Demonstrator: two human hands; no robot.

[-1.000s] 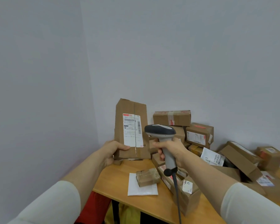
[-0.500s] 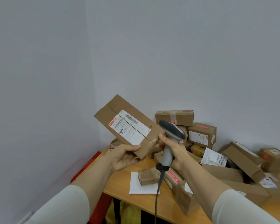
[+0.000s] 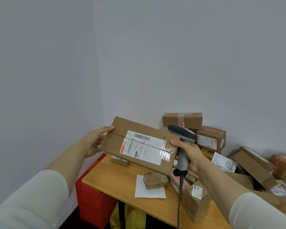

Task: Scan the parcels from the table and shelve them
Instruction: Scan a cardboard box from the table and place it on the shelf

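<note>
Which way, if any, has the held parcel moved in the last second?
Yes. The parcel, upright at table level before, is now raised above the table and tipped onto its long side.

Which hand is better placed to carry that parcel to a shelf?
Probably the left hand: it grips one end of the parcel, while the right hand is wrapped round the scanner, only its thumb touching it.

Cream long sleeves (image 3: 28,200) pushed up both forearms.
</note>
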